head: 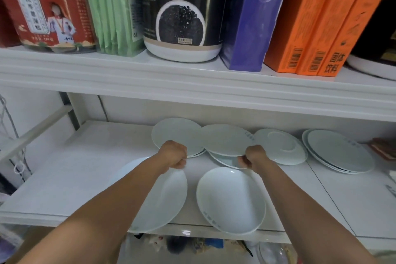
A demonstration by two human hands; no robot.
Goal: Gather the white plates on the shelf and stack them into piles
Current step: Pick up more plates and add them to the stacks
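Several white plates lie on the lower white shelf (64, 178). My left hand (174, 154) grips the near rim of a back plate (173, 133), which lies on another plate. My right hand (254, 155) grips the near rim of the middle back plate (225, 139), lifted a little over a plate beneath it (222, 159). Two plates lie at the front edge: one (167, 197) partly under my left forearm, one (230, 199) between my arms. An upside-down plate (280, 146) and a small pile (338, 150) lie to the right.
The upper shelf (192, 83) overhangs close above, carrying a red jar (47, 6), green packets (109, 6), a black-labelled tub (182, 10), a purple box (255, 17) and orange boxes (321, 19). A dark red object (383, 148) sits at the far right.
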